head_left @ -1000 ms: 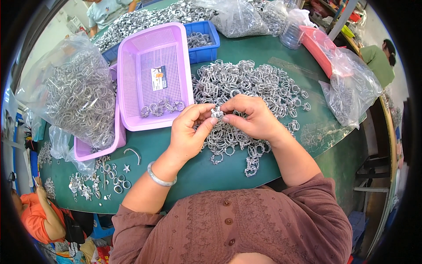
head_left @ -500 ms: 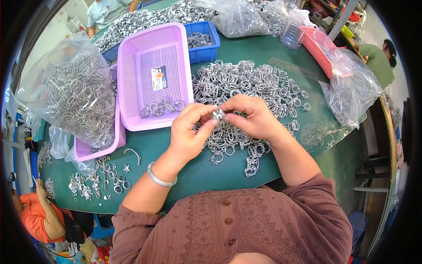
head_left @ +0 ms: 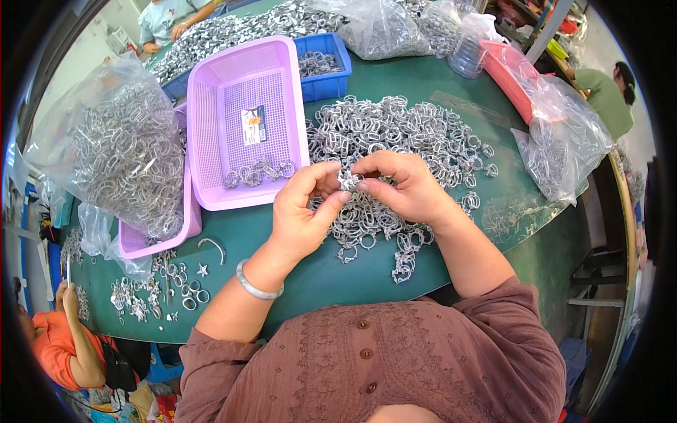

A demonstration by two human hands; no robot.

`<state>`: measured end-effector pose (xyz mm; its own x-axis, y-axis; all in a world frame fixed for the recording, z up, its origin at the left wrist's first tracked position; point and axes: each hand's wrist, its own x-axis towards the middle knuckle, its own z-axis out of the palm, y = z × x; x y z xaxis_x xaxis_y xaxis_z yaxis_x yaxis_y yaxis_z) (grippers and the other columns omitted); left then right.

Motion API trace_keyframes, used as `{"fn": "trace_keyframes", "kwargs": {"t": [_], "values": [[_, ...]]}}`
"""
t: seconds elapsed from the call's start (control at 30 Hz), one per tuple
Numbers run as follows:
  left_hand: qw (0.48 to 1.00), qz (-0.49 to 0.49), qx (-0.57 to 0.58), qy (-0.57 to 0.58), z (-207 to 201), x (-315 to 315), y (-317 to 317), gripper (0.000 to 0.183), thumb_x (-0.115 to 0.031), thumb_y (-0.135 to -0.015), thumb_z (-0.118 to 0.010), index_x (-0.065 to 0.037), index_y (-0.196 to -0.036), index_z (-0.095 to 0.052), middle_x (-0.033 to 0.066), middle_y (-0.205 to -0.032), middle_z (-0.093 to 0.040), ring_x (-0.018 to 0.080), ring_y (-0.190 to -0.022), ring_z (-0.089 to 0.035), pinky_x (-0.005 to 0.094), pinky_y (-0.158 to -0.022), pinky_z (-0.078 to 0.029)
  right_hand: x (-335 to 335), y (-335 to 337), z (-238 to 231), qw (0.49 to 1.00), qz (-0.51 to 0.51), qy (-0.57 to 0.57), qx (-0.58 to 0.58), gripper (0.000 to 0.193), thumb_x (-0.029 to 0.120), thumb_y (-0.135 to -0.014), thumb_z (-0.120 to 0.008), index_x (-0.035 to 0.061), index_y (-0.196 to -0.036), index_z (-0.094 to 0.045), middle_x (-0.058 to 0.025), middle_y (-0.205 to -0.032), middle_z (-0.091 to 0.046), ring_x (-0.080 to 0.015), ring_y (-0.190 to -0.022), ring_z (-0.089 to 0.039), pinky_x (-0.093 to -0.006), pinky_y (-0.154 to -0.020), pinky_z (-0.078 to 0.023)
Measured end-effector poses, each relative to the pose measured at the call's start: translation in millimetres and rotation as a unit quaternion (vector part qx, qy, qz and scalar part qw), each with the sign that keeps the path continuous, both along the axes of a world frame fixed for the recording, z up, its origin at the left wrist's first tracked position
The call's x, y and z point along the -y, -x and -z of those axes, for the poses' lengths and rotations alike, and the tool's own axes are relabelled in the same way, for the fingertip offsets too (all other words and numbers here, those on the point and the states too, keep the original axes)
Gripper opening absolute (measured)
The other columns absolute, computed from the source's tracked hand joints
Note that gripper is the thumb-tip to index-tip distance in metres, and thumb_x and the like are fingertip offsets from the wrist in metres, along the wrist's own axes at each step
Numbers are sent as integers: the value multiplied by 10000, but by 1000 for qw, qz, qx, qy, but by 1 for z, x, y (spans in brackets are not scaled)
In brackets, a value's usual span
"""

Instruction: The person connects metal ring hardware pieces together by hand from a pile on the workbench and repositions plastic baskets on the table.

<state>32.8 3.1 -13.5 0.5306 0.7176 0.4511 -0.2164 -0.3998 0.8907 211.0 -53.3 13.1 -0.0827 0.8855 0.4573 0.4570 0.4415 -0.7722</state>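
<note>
While both hands stay almost where they were a second ago, only the fingers have shifted a little around the small metal ring part (head_left: 348, 180). The left hand (head_left: 305, 211) pinches it from the left, the right hand (head_left: 402, 189) from the right, each grip closed on it, just above the heap of metal rings (head_left: 395, 134) on the green bench (head_left: 317, 264). So the work on this piece seems to continue; the purple basket (head_left: 211, 92) holds few rings.
</note>
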Motion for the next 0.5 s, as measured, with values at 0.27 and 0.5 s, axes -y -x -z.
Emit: {"fn": "trace_keyframes", "kwargs": {"t": [0.27,0.5], "values": [[998,50,-44,-22,-1,-4,4,398,27,-792,-599,-14,-1178,-510,34,-888,-559,82,-778,-527,213,-690,-458,3,-1,0,995,-14,66,-71,229,52,-797,-619,14,-1021,-584,-46,-813,-631,-102,-762,-595,-253,-680,-476],[986,96,17,136,-2,-2,1,377,37,-831,-552,-6,-1197,-472,35,-960,-569,73,-840,-540,203,-745,-455,5,2,-1,973,-28,127,-192,239,62,-840,-569,-8,-1067,-552,-46,-870,-621,-90,-797,-578,-238,-715,-471]]}}
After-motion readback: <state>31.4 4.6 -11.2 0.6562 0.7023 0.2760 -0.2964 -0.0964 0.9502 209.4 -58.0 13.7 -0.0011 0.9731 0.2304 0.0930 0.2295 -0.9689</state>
